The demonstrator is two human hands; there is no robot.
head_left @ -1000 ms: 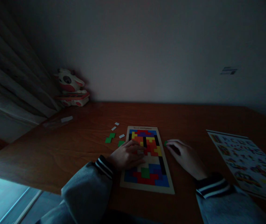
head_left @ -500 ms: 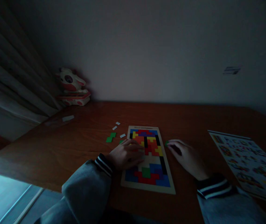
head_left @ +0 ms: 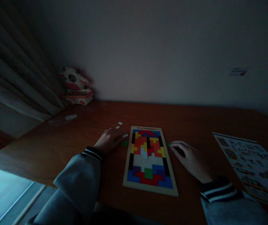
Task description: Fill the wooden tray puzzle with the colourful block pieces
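A wooden tetris-style puzzle board [head_left: 150, 189] lies in front of me, filled with coloured pieces at its far and near ends. Bare wood shows across its middle, with a pale piece [head_left: 144, 153] at the upper edge of that gap. My left hand [head_left: 108, 141] rests on the table left of the board, fingers stretched out over the spot where a green stepped piece lay; that piece is mostly hidden. Beside those fingertips lies another green piece [head_left: 124, 143]. Right of the board, my right hand [head_left: 190, 159] pinches a small green puzzle piece [head_left: 170, 144].
Small white pieces [head_left: 125, 135] lie beyond my left hand. A printed picture sheet [head_left: 253, 165] is on the right of the table. At the back left stand a cow-like toy [head_left: 76, 87] and a pale strip [head_left: 71, 117], near the curtain [head_left: 14, 72].
My left hand has moved off the board to the left, onto the table by the green pieces. The board's middle and the pale piece now show. My right hand stays nearly in place.
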